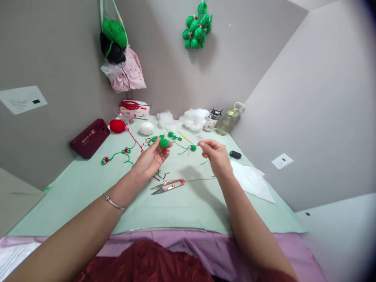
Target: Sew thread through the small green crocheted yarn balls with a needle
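My left hand (151,158) is closed around a small green crocheted ball (163,143), held above the table between thumb and fingers. To the right, my right hand (216,154) is raised in a pinch; whatever sits between its fingertips is too small to make out. A thin dark thread (201,179) lies on the cloth below that hand. Orange-handled thread snips (169,187) rest on the table between my forearms, blades to the left. Another small green crocheted piece (193,148) with yarn tails lies between my hands. Green and red yarn scraps (158,175) lie under my left hand.
Along the back stand a red yarn ball (117,126), a white yarn ball (146,128), white stuffing (194,119), a pen cup (210,120) and a water bottle (227,122). A maroon phone (90,139) leans at left. A black thread spool (235,154) and white sheet (252,180) lie right.
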Motion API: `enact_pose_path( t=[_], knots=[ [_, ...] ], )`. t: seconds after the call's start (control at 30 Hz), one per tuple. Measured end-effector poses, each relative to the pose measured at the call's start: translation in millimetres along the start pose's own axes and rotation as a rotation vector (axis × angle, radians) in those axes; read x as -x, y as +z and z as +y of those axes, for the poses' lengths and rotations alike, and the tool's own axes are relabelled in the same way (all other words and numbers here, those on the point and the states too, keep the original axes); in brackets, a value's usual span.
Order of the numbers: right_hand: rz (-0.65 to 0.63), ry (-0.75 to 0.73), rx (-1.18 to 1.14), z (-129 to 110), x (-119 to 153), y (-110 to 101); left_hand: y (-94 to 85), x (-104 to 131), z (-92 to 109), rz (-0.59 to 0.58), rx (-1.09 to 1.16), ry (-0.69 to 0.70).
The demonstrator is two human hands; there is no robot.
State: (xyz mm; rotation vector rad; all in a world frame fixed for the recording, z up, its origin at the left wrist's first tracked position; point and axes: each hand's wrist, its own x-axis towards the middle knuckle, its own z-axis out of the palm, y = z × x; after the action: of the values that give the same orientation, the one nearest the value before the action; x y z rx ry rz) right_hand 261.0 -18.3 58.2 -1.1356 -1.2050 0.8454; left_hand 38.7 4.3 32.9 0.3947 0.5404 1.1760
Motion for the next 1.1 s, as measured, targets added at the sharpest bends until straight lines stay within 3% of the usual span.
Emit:
enact_pose_path(
  t=[0.1, 0.2, 0.57, 0.87, 1.1],
  knots=[
    [-0.215, 0.023, 0.061, -10, 27, 30, 2.3, 8, -5, -0.042, -0.018, 0.029],
    [-0.298, -0.003, 0.103, -14, 43, 45, 1.4, 11, -7, -0.066, -0.023, 0.044],
    [-0.284, 0.013, 0.17, -7, 47, 46, 0.3, 14, -15, -0.109, -0.094, 0.053],
    [-0.203, -0.009, 0.174, -1, 48, 49, -1.1, 13, -18, -0.184, -0.295, 0.159],
    [-0.254, -0.015, 0.095, 2, 43, 47, 2.6, 17, -11, -0.215, -0.41, 0.226]
  ],
)
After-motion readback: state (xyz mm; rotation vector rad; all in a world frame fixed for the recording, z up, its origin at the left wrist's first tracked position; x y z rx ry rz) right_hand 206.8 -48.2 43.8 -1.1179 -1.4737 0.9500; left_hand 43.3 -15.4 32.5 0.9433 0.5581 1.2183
